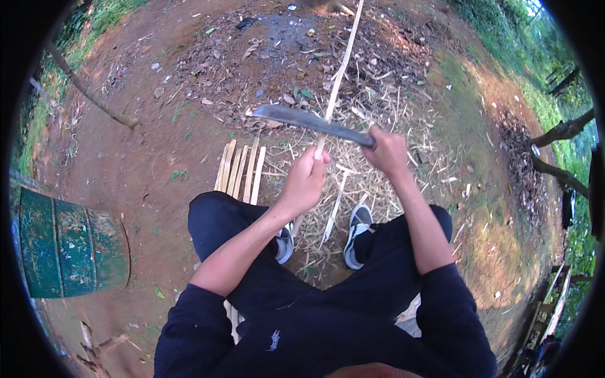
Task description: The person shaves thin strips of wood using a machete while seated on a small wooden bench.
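Bare dirt ground, shavings and dry leaves littered toward its far middle. Green metal drum stands at the ground's left edge. Seated person, dark trousers, sneakers planted in the shavings. Stack of split pale slats lies just left of the knees. Long thin bamboo strip runs from the left hand away to the far edge, near end held up off the ground. Left fingers curled shut around the strip's near end, thumb on top. Right hand fisted tight on the handle of a dark machete; blade lies across the strip just above the left hand, touching or nearly so, can't tell which. Judgement: strip is light, whippy, splintery on its edges; grip low near the end, clear of the blade. Machete is heavy, handle only.
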Available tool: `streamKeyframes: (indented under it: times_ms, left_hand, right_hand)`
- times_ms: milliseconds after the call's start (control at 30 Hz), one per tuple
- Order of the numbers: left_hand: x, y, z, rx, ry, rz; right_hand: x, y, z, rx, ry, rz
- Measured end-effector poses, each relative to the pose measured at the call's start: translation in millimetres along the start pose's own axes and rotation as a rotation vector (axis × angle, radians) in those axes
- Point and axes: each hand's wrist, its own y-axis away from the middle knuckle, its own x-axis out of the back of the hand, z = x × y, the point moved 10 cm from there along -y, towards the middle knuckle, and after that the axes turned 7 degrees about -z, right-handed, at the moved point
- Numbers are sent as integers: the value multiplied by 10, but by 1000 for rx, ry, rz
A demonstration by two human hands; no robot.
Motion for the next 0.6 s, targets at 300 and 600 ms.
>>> streamKeyframes:
  times_ms: [300,600]
  left_hand:
    - [-67,-90,33,-1,81,-50]
    - [-126,-93,69,71,9,-68]
  right_hand:
    - [86,-117,112,-43,99,23]
    - [83,-86,176,-7,149,59]
